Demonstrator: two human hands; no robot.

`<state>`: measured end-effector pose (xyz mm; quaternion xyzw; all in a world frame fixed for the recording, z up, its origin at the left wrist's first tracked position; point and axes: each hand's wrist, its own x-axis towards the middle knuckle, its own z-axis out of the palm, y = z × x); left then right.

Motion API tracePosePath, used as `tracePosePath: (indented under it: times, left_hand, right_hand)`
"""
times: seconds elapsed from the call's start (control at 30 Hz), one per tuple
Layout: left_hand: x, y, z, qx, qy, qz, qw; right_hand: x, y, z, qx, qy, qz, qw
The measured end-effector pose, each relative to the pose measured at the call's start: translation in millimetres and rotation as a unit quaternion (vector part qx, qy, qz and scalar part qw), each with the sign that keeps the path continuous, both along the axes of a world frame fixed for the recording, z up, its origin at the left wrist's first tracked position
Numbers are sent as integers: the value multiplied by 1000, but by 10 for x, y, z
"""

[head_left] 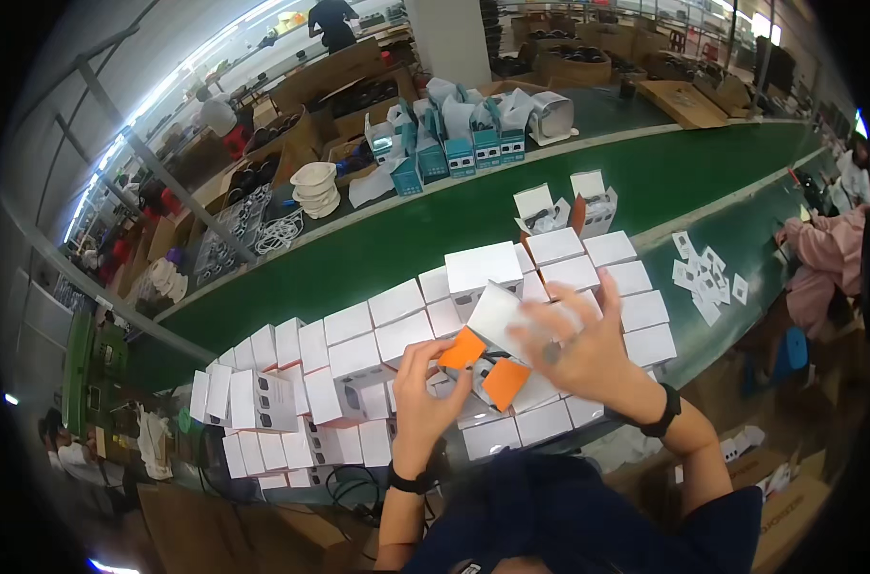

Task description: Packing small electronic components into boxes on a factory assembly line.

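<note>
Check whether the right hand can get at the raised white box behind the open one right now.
Probably yes. The right hand is spread over the open box with orange flaps, and the raised white box stands just beyond it with nothing between them.

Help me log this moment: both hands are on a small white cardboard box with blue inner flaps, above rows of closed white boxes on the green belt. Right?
Not quite: the small white cardboard box has orange inner flaps, not blue, as the head view shows. The rest holds.
</note>
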<state>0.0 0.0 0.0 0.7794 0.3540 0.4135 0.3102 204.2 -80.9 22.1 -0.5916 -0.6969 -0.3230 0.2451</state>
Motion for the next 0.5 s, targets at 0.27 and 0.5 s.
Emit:
tracePosePath:
  times: [0.27, 0.5]
  left_hand:
    - [-135, 208, 37, -111, -75, 80, 988]
    - [-251, 305, -298, -125, -49, 43, 990]
  right_hand:
    - [-204, -46, 28, -139, 73, 218, 963]
    - [-99, -379, -472, -87, 44, 234, 967]
